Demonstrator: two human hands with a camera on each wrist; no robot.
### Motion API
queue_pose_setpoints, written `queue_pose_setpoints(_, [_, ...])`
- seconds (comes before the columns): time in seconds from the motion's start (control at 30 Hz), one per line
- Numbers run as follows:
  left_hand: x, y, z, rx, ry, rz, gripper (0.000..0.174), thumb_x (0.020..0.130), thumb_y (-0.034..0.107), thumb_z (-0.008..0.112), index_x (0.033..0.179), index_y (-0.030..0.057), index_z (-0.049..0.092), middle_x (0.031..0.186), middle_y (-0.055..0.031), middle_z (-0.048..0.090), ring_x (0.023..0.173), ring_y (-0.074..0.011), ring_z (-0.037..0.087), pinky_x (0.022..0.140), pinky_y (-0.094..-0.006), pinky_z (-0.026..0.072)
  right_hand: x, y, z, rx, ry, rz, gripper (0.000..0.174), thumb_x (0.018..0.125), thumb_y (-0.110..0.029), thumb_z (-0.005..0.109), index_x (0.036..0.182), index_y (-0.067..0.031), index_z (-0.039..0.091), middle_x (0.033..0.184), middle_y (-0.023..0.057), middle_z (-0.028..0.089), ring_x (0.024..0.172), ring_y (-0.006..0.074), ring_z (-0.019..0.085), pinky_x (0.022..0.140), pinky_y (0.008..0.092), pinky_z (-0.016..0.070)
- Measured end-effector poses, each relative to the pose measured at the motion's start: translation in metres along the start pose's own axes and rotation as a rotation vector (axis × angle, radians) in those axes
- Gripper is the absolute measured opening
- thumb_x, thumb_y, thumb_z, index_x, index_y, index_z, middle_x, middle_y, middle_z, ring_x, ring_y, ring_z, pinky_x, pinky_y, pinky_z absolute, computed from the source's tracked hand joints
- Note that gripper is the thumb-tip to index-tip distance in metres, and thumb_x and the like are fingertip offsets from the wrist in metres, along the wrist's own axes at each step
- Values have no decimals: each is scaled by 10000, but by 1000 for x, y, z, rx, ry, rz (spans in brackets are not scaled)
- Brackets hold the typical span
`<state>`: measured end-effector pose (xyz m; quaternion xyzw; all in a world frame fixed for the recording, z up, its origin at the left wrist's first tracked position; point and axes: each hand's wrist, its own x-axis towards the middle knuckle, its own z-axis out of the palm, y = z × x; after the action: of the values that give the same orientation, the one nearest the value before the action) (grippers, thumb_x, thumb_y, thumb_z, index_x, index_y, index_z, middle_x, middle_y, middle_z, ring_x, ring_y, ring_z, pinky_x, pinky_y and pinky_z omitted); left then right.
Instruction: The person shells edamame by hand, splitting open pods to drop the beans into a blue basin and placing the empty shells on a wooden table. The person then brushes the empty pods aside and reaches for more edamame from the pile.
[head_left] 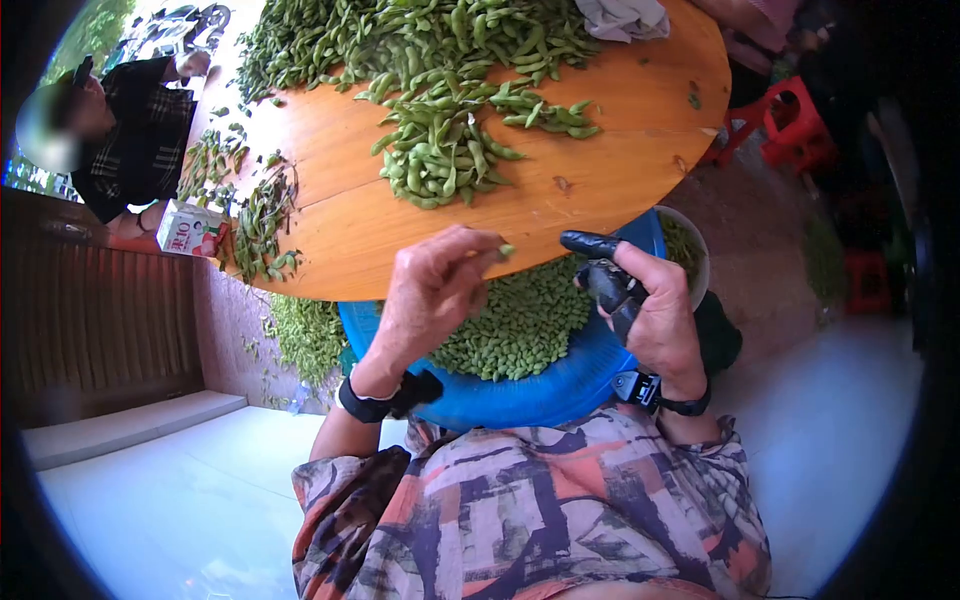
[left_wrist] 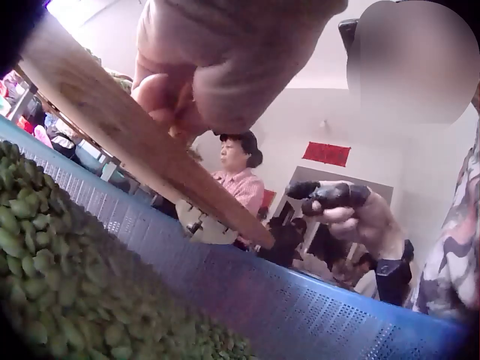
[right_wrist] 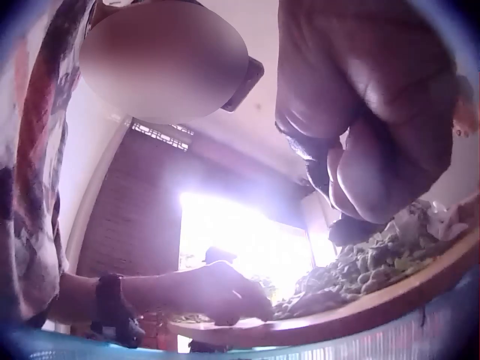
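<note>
My left hand [head_left: 435,285] is over the near edge of the table, thumb and fingertips pinching a small green soybean [head_left: 507,250]. The right hand [head_left: 655,310] is raised to the right of it, with black covers [head_left: 590,243] on some of its digits. Its index finger reaches out toward the left, apart from the curled fingers below, and nothing shows in its grip. Beneath both hands, a blue plastic basket [head_left: 470,392] holds a heap of shelled green soybeans [head_left: 515,330]. Unshelled edamame pods [head_left: 440,160] lie piled on the round wooden table [head_left: 600,170].
Stems and leaves [head_left: 265,220] lie at the table's left, near a printed carton [head_left: 190,228]. A person [head_left: 140,130] sits there. More pods lie on the floor [head_left: 310,335]. A white bucket [head_left: 703,260] stands right of the basket, and red stools [head_left: 795,125] stand farther right.
</note>
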<state>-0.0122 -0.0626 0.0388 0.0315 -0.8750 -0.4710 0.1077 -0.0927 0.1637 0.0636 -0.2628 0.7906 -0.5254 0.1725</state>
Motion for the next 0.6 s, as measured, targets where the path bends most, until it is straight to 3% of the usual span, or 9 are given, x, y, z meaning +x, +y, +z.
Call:
queue_pose_setpoints(0.07, [-3,13,15,-808,-172,-413,126,956,50,572,1018,-25,652,857,-66,681,512,-68,519,442,-210,404,0,-4,7,227,-35,37,336,862,27,566,1187,-11,644,853,75,612,746,80,548,665,221,429])
queue_pose_setpoints(0.1, [-2,14,22,-891,-191,-424,145,958,83,590,1018,-31,655,876,-79,691,507,-89,535,435,-220,407,0,-4,8,294,-50,67,347,865,20,570,1205,-11,636,885,57,611,760,62,541,667,202,417])
queue_pose_setpoints(0.2, [-2,16,38,-967,-213,-385,174,978,109,565,1070,-23,630,895,-50,684,554,-73,558,464,-204,431,-1,-1,9,368,-65,97,353,859,19,568,1204,-10,637,871,28,602,746,49,529,651,196,409])
queue_pose_setpoints(0.33, [-1,18,47,-945,-176,-424,155,973,112,574,1001,-21,649,743,-46,659,567,-81,588,487,-216,461,0,5,4,364,-91,129,356,837,20,537,1171,-17,651,813,-1,556,688,42,484,595,203,379])
queue_pose_setpoints(0.43, [-2,16,49,-964,-154,-440,138,944,88,607,988,-30,662,843,-82,694,575,-114,613,491,-239,496,1,9,5,327,-87,153,310,834,14,529,1115,-7,659,788,0,531,670,41,472,580,202,363])
queue_pose_setpoints(0.57, [-2,12,53,-995,-182,-432,131,945,86,603,966,-31,657,824,-86,689,574,-115,613,487,-241,495,2,14,4,337,-97,189,251,834,11,538,1057,8,655,786,35,535,687,83,507,610,223,394])
queue_pose_setpoints(0.6, [-3,12,53,-992,-169,-429,128,943,88,605,954,-30,654,815,-89,686,576,-116,614,485,-241,495,1,13,3,293,-85,101,237,836,9,542,1047,11,652,793,55,542,708,112,526,632,237,409])
